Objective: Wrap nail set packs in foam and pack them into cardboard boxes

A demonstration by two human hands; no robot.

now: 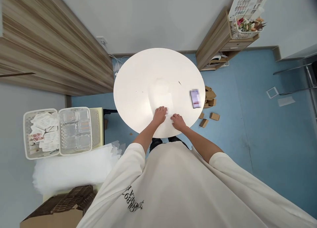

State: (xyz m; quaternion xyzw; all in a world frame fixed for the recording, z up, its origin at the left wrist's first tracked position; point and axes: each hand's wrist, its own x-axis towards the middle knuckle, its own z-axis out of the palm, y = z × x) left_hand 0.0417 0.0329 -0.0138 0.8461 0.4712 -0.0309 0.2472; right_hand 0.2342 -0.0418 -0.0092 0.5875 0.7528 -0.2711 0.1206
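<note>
A small pale card or clear packet with faint pinkish print (pixel 167 112) lies on the round white table (pixel 138 76), close to its near edge. My left hand (pixel 159 115) rests on the tabletop with its fingers laid out, touching the left side of this small piece. Just to the right, my right hand (pixel 178 122) lies low on the table, fingers slightly bent and apart, with nothing visible in them. A glossy patch beyond my hands may be glare or a clear sheet; I cannot tell. At the table's right sits a blurred purple phone-like object (pixel 195 98).
On the left, a white basket of paper packets (pixel 26 132) adjoins one with clear boxes (pixel 90 130). White sheets (pixel 74 168) and brown cardboard (pixel 66 218) lie nearer. Small cardboard boxes (pixel 214 116) lie on the floor right of the table; a wooden cabinet (pixel 215 39) stands behind.
</note>
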